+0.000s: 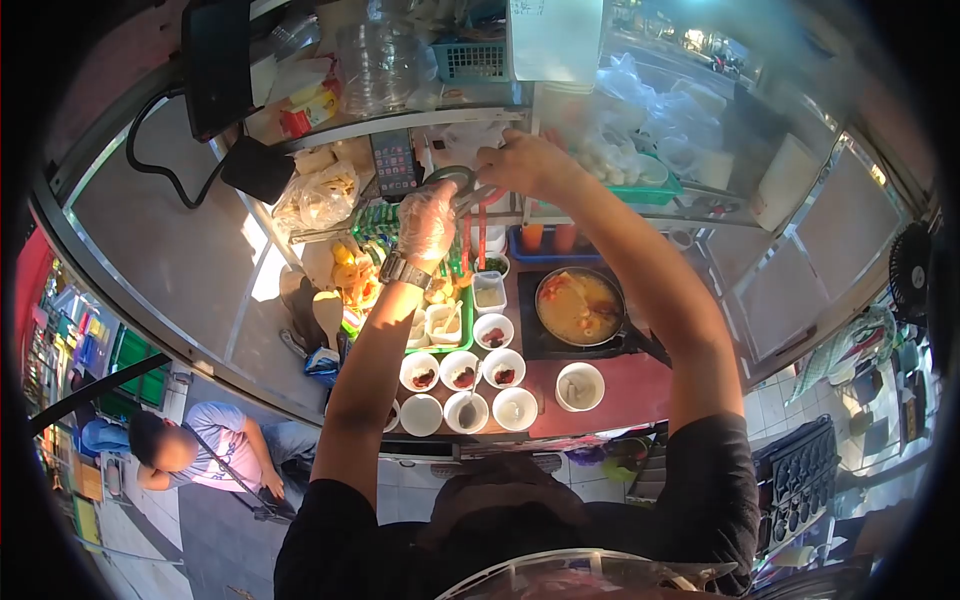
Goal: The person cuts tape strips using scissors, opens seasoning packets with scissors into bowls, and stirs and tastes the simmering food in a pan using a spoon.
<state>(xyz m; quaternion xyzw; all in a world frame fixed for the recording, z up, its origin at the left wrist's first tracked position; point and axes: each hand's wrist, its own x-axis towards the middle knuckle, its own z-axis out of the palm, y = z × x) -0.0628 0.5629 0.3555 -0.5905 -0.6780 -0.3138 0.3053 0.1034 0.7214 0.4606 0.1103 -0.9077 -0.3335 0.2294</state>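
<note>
My left hand (428,222), in a clear plastic glove with a watch at the wrist, is closed at a dark looped handle (452,178). My right hand (535,165) is bare and reaches in from the right, fingers pinched beside that handle; what they hold is too small to tell. Red strips (482,232) hang between the hands. Below stand several white cups, some with dark red contents, and one cup (467,411) has a spoon in it. To the right, a round pan (580,306) of yellow-orange food sits on a black stove (540,343).
A green tray (467,318) of food and tubs lies under my left forearm. A phone (396,162) stands behind, near a plastic bag (318,195). Another white cup (580,387) is at the front right. Glass panels surround the counter. A seated person (215,440) is at lower left.
</note>
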